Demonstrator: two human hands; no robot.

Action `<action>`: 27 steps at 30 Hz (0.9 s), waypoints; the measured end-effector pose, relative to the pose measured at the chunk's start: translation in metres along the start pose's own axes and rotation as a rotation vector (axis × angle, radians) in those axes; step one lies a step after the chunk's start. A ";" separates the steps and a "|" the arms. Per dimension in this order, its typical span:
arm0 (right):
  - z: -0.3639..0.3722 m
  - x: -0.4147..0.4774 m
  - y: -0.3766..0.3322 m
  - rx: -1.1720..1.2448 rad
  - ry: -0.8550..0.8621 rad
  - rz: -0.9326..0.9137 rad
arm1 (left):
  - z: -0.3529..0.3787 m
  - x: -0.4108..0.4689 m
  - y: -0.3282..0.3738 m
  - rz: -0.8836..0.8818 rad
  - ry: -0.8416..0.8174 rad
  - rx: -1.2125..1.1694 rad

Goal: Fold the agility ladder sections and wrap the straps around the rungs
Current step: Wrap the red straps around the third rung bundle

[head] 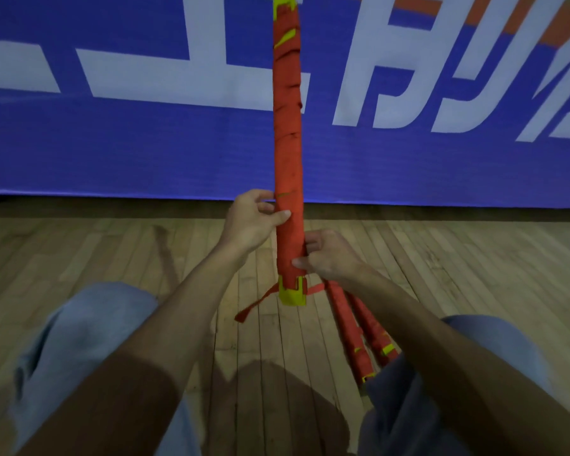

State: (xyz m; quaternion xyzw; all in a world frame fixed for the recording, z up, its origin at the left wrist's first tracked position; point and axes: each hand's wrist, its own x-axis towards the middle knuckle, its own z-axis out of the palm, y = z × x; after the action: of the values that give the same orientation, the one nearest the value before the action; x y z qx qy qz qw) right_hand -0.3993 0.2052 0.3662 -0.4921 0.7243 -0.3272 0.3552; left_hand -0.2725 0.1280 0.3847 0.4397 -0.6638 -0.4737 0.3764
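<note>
Head view: left hand (254, 222) and right hand (326, 255) both clasp the strap-wrapped rung bundle (287, 126), held upright above the wooden floor (112, 251). Loose strap tail (255, 302) dangles at its lower end. Bundle likely light, stiff; webbing soft, so grip low, near the tail.

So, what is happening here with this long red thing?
A person sitting on the wooden floor holds a wrapped bundle of ladder rungs upright, left hand above, right hand below. Red strap covers nearly all of it; a loose strap end hangs at the bottom. Two other bundles lie by the right leg.
</note>
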 end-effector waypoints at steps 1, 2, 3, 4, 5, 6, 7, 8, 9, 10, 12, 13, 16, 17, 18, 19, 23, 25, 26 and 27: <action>-0.002 -0.002 0.004 0.013 -0.018 0.024 | 0.004 0.001 -0.003 -0.027 -0.019 -0.029; -0.005 -0.005 0.010 0.015 -0.029 0.035 | 0.010 0.000 -0.005 -0.057 -0.055 -0.084; -0.009 -0.008 0.015 -0.003 -0.030 0.038 | 0.017 0.000 -0.008 -0.086 -0.100 -0.138; -0.014 -0.009 0.021 -0.045 -0.022 0.042 | 0.025 0.000 -0.011 -0.105 -0.140 -0.172; -0.020 -0.010 0.028 -0.112 -0.024 0.044 | 0.034 -0.001 -0.016 -0.105 -0.160 -0.170; -0.027 -0.011 0.033 -0.216 -0.028 0.056 | 0.044 -0.001 -0.021 -0.092 -0.166 -0.142; -0.035 -0.013 0.038 -0.343 -0.015 0.084 | 0.054 0.000 -0.026 -0.068 -0.165 -0.081; -0.042 -0.015 0.044 -0.447 0.008 0.109 | 0.064 0.001 -0.030 -0.037 -0.162 -0.013; -0.048 -0.015 0.050 -0.499 0.030 0.128 | 0.074 0.003 -0.034 -0.022 -0.168 0.033; -0.053 -0.013 0.058 -0.507 0.053 0.146 | 0.084 0.004 -0.037 -0.023 -0.188 0.035; -0.061 -0.007 0.075 -0.466 0.105 0.183 | 0.106 0.012 -0.045 -0.059 -0.216 0.001; -0.064 -0.004 0.084 -0.440 0.123 0.208 | 0.118 0.016 -0.050 -0.091 -0.225 -0.024; -0.070 0.008 0.115 -0.314 0.144 0.281 | 0.159 0.029 -0.073 -0.213 -0.257 -0.178; -0.072 0.012 0.127 -0.288 0.148 0.292 | 0.173 0.034 -0.083 -0.249 -0.265 -0.203; -0.072 0.017 0.140 -0.279 0.147 0.303 | 0.187 0.039 -0.094 -0.280 -0.273 -0.206; -0.072 0.021 0.154 -0.275 0.142 0.317 | 0.199 0.044 -0.106 -0.312 -0.286 -0.193; -0.070 0.038 0.213 -0.262 0.110 0.400 | 0.252 0.061 -0.161 -0.442 -0.350 -0.101; -0.067 0.046 0.245 -0.247 0.105 0.456 | 0.277 0.063 -0.190 -0.496 -0.357 -0.062; -0.065 0.049 0.261 -0.244 0.092 0.478 | 0.289 0.063 -0.205 -0.524 -0.361 -0.047; -0.062 0.051 0.278 -0.246 0.070 0.495 | 0.300 0.061 -0.218 -0.552 -0.370 -0.033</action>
State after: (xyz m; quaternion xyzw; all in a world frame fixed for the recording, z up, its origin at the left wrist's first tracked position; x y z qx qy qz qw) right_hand -0.5982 0.2481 0.1607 -0.3281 0.8686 -0.1568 0.3367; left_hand -0.5177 0.1241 0.1007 0.5033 -0.5687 -0.6405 0.1138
